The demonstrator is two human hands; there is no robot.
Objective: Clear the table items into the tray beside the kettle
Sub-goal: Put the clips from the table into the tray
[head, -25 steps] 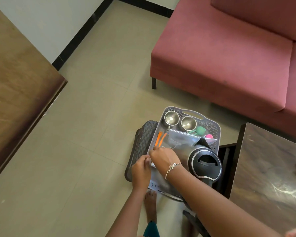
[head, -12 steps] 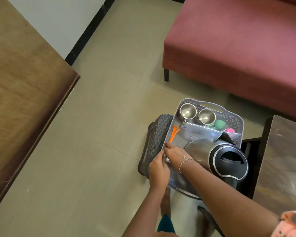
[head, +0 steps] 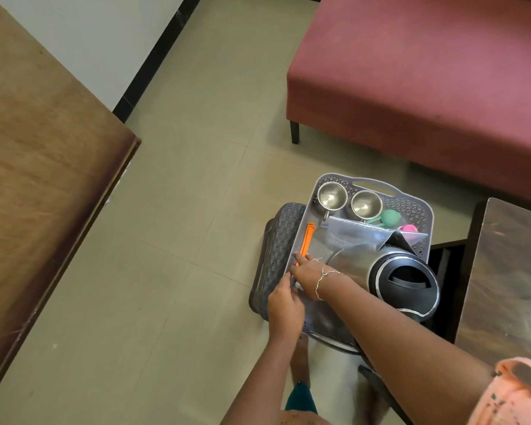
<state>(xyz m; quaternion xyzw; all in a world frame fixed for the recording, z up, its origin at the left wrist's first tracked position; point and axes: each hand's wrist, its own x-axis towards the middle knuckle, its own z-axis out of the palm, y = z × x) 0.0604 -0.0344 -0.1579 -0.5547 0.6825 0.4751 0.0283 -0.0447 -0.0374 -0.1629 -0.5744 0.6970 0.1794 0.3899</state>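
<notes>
**Tray on a low stool, both hands at its left wall**

Beside the sofa [head: 426,87], a grey tray [head: 371,182] is set off-centre on a woven stool [head: 276,240]. The kettle [head: 396,277] is stood at its right side, and a clear pouch [head: 350,237], two steel cups [head: 331,196] and an orange strip [head: 307,240] are laid inside. The right hand [head: 308,271] is laid nearly straight-fingered on the left wall. The grip of the left hand [head: 285,306] is curled toward a small shiny piece [head: 297,286]; whether it is pinched cannot be told. The tray could be tipped if that wall is pressed down, given the heavy kettle. Its near end is hidden by the forearms.
</notes>
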